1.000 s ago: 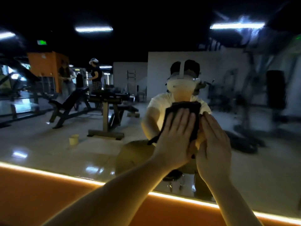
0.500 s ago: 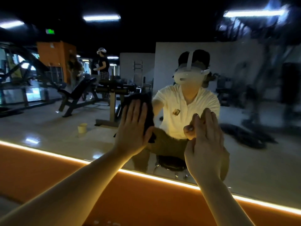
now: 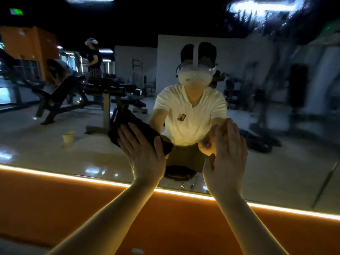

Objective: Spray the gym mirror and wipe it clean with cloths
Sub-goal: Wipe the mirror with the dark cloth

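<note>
— What is showing, counted?

— You are working with two bare hands, one dark cloth and one mirror. One glowing light strip is running along the mirror's lower edge, above an orange wall. In the reflection, one yellow cup is standing on the gym floor at far left, and two other people are moving about behind the benches.

— Where is the cloth sitting against the hands?

— Your left hand is pressing it flat to the glass with straight, slightly spread fingers, not curling round it. The cloth is sticking out beyond your fingertips on the upper left and past the thumb on the right. Your right hand is lying well apart from it to the right, fingers straight and together, palm towards the glass. I cannot tell whether anything is lying under that palm.

— What is differing from a moment ago?

— A second ago the cloth was lying right beside your right hand, covering the reflected chest. Half a second ago it was sitting to the left, your fingers pointing up. Now your left fingers are leaning to the upper left, and the cloth is lying lower, beside the reflected waist. Your right hand is staying flat on the glass.
</note>
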Tool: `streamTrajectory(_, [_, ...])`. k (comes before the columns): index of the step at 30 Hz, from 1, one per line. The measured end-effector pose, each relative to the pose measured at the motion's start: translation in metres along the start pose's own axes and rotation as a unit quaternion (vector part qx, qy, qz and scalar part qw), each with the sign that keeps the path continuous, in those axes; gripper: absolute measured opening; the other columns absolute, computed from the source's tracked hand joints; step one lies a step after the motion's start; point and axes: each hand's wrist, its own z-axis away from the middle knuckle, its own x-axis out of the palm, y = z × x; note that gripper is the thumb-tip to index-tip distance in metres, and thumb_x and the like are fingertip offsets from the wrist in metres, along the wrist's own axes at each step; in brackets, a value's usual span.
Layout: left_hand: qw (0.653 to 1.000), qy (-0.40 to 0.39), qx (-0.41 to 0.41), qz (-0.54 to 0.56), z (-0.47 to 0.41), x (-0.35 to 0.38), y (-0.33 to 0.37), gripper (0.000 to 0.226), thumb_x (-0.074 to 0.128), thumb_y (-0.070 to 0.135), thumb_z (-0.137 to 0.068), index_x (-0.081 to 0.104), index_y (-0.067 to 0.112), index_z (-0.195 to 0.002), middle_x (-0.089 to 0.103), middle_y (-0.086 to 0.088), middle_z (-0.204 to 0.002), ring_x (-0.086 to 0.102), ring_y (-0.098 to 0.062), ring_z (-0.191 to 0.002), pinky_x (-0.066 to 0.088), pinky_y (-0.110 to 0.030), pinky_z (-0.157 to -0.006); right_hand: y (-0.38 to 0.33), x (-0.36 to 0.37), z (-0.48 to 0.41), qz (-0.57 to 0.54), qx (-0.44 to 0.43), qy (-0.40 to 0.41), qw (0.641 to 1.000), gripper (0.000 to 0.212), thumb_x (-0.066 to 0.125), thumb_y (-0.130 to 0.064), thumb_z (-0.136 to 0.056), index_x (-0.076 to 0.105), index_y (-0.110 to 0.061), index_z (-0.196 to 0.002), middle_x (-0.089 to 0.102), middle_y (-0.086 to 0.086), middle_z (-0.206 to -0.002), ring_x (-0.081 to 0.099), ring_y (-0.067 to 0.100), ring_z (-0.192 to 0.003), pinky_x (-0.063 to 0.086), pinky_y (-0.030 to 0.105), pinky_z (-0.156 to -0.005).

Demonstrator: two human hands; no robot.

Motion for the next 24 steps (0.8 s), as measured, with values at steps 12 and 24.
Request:
streamTrajectory(12, [0.929,-0.123,0.34,-0.081,0.045,0.023,0.038,0.073,0.046,0.042,-0.11,0.014,0.008,-0.166,0.007,-0.016,-0.172,0.003,-0.028,-0.162,0.011,-0.049,-0.131,0.004,-0.004,-0.004,-0.014,-0.018,0.014,1.0,0.064,0.039,-0.013,-0.092,0.042,-0.007,-0.156,0.025,0.014,-0.169,0.021,0.029,-0.157,0.023,0.06,-0.123])
streamTrajectory(24, [0.98,-0.102,0.028,-0.17,0.003,-0.086,-0.165,0.094,0.045,0.057,-0.105,0.001,-0.001,-0.164,0.006,-0.031,-0.169,0.013,-0.044,-0.157,0.027,-0.06,-0.125,-0.048,0.021,0.012,-0.065,-0.068,-0.015,0.995,0.06,0.043,-0.014,-0.092,0.049,-0.006,-0.151,0.029,0.016,-0.167,0.017,0.031,-0.158,0.025,0.064,-0.121])
